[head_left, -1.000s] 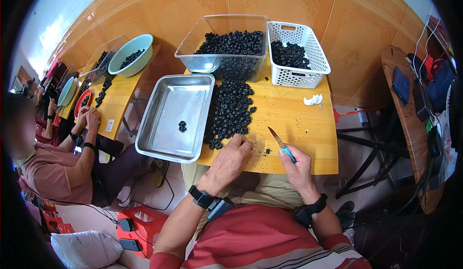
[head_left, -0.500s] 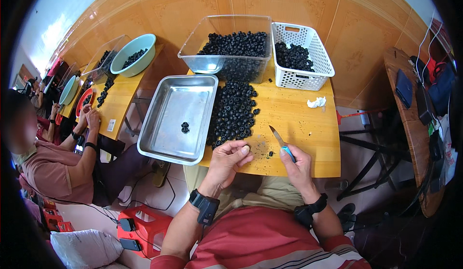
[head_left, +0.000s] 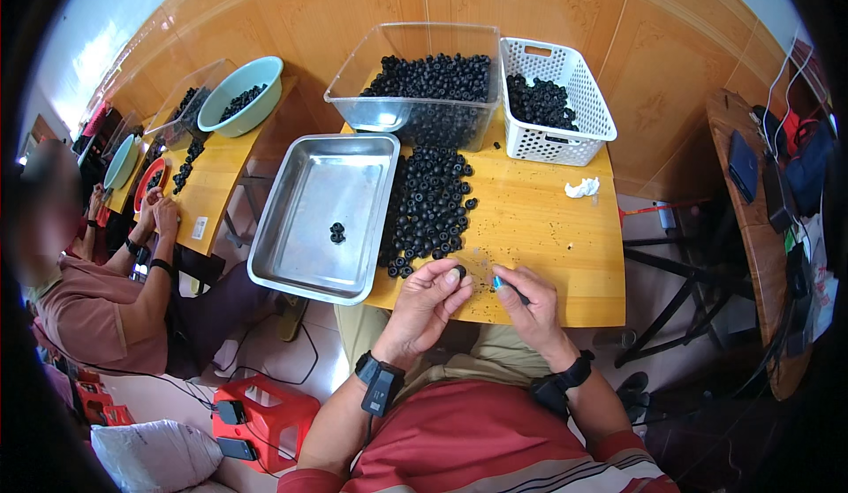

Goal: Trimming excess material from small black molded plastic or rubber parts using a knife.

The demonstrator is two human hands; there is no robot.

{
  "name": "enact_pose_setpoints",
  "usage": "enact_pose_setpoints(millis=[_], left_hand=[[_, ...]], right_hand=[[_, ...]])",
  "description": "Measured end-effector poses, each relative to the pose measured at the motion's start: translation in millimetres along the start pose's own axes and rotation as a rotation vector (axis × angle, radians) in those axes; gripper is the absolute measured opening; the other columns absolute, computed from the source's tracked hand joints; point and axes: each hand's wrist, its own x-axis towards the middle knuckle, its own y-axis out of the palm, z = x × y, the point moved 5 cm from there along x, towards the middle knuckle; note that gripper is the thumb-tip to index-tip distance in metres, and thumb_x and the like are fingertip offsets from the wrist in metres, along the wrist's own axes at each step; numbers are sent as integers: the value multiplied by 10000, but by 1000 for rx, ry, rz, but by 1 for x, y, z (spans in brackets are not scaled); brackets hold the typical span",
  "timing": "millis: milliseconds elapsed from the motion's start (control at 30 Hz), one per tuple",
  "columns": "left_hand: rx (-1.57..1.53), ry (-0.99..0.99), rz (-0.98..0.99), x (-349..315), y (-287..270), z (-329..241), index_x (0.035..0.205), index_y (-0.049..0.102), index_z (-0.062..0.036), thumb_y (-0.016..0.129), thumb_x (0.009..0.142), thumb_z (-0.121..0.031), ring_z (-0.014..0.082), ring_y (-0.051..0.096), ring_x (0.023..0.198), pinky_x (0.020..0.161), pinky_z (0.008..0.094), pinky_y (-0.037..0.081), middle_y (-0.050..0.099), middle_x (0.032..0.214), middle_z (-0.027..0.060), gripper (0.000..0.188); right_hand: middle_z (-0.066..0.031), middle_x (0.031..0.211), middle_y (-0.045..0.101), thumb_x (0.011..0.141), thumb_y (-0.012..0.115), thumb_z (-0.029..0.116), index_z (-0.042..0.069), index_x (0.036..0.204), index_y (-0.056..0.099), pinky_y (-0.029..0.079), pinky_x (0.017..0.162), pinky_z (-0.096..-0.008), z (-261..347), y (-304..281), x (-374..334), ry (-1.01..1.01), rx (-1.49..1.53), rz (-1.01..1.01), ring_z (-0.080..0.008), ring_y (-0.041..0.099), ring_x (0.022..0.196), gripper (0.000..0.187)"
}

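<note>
Pinched between thumb and fingertips, my left hand (head_left: 422, 306) holds a small black ring-like piece (head_left: 459, 271) over the near edge of the table. Close to its right, my right hand (head_left: 533, 307) is closed around a knife (head_left: 498, 282) with a blue and dark handle; its blade is hard to make out from here. Beyond my left hand spreads a heap of loose black pieces (head_left: 428, 201), round with holes. To the left of the heap, a shallow metal tray (head_left: 329, 175) contains a few of the same pieces (head_left: 337, 232).
A clear plastic bin (head_left: 349, 109) and a white perforated basket (head_left: 556, 146), both with black pieces, stand at the table's back. Crumpled white tissue (head_left: 582, 188) and dark scraps lie at right. A red stool (head_left: 296, 409) is on the floor; a person (head_left: 106, 316) works at left.
My right hand has moved left with the knife, close to my left hand, and the blade has turned from pointing away. My left hand has shifted slightly right, its black piece now showing more plainly.
</note>
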Motion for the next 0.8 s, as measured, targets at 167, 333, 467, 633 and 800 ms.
enact_pose_setpoints(millis=[167, 333, 467, 633, 800], left_hand=[[-34, 1, 24, -1, 5, 3, 1228, 650, -16, 636, 1018, -33, 223, 737, 998, 935, 334, 635, 722, 1097, 112, 211], [-81, -35, 18, -3, 3, 5, 1231, 647, -14, 638, 1020, -47, 216, 728, 1013, 934, 336, 633, 718, 1096, 102, 214], [-82, -32, 23, -2, 2, 7, 1236, 645, -14, 641, 1018, -48, 212, 723, 1022, 932, 335, 633, 715, 1097, 96, 220], [-63, -42, 26, -2, -1, 9, 1204, 685, -74, 656, 1003, -50, 198, 719, 1036, 897, 338, 647, 716, 1119, 60, 204], [-86, -29, 43, -3, 2, 8, 1214, 651, -25, 637, 1019, -44, 204, 721, 1018, 925, 326, 635, 709, 1094, 86, 196]], right_hand=[[-160, 979, 718, 1013, 688, 198, -53, 1240, 692, 524, 760, -314, 7, 7, 4, -11, -17, 79, -212, 673, 854, 338], [-134, 872, 687, 985, 726, 187, -29, 1205, 708, 512, 640, -314, 8, 8, 7, -87, -57, 41, -218, 657, 717, 310], [-132, 864, 679, 981, 730, 184, -23, 1207, 711, 507, 626, -317, 9, 9, 7, -111, -81, 53, -214, 646, 704, 307], [-130, 876, 685, 978, 732, 185, -12, 1209, 715, 515, 631, -319, 8, 10, 5, -115, -92, 50, -221, 658, 712, 304], [-128, 875, 686, 973, 737, 178, -7, 1210, 717, 514, 626, -315, 8, 10, 5, -143, -87, 35, -218, 660, 712, 301]])
